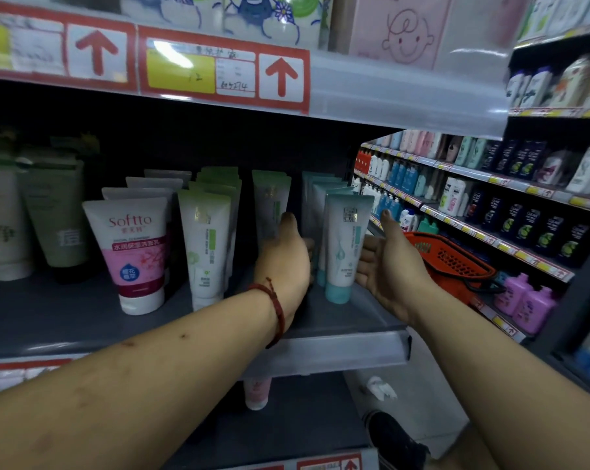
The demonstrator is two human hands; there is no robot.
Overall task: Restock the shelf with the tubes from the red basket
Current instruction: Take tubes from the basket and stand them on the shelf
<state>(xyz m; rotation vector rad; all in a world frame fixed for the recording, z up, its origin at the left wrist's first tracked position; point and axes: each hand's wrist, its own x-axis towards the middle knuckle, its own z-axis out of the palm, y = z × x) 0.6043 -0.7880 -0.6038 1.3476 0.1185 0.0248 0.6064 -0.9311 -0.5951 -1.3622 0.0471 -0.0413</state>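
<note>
My left hand [283, 259] and right hand [388, 266], fingers straight, flank the teal tube [342, 245]; red basket [456, 259] at three o'clock.

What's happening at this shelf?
A person is stocking a shop shelf with tubes. Both hands flank the front teal tube at the shelf's right end. The left hand is at its left side, and the right hand, palm open, touches its right side. The tube stands upright on its cap, heading a row of similar tubes. The red basket shows just behind the right hand; what it holds cannot be seen.
</note>
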